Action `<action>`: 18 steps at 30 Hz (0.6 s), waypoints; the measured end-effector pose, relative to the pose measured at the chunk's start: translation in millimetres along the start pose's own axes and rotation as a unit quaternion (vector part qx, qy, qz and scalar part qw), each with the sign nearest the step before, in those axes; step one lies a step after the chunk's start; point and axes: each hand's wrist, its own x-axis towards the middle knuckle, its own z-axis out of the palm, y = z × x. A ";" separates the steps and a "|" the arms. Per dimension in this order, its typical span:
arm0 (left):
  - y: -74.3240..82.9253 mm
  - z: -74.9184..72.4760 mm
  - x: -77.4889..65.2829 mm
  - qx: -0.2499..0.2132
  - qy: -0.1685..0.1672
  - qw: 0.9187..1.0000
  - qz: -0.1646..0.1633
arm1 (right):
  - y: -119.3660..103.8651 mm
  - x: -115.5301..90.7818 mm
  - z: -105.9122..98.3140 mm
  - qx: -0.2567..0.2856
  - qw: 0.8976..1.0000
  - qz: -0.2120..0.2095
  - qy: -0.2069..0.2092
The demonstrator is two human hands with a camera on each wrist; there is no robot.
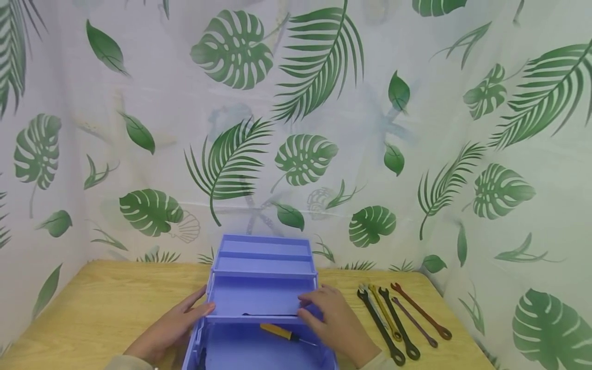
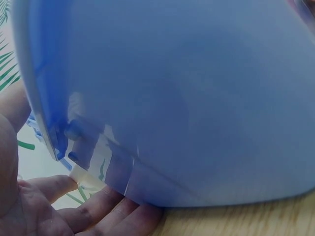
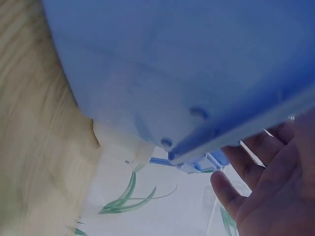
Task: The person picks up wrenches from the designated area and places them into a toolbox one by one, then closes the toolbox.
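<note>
A blue plastic toolbox [image 1: 259, 357] stands with its stepped trays [image 1: 263, 293] raised at the back. My left hand [image 1: 168, 326] rests at its left side, thumb tip on the tray's rim and fingers extended along the outer wall; the left wrist view shows these fingers [image 2: 98, 211] beside the blue wall. Over the right end of the lowest tray is my right hand [image 1: 335, 321], fingers bent and spread, thumb apart from the index finger. A thin dark tool [image 1: 270, 314] lies along that tray's front wall, its right end near the right fingertips. In the base lies a yellow-handled screwdriver [image 1: 277, 331].
Several combination wrenches [image 1: 402, 321], black, gold, purple and red, lie on the wooden table [image 1: 129, 293] right of the toolbox. Behind the table hangs a white leaf-print curtain [image 1: 296, 128]. The open toolbox reaches the front of the head view.
</note>
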 end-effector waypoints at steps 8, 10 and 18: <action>-3.5 -1.2 1.4 -0.032 -0.033 0.999 0.016 | 5.2 -0.5 -1.0 -0.015 0.999 0.002 0.038; -3.7 -1.3 1.7 -0.036 -0.040 0.998 0.021 | 5.5 -2.3 -1.6 -0.010 0.999 0.016 0.047; -1.7 -4.2 -1.0 -0.029 -0.039 0.999 0.018 | 11.6 -14.0 -22.4 0.008 0.990 0.094 0.103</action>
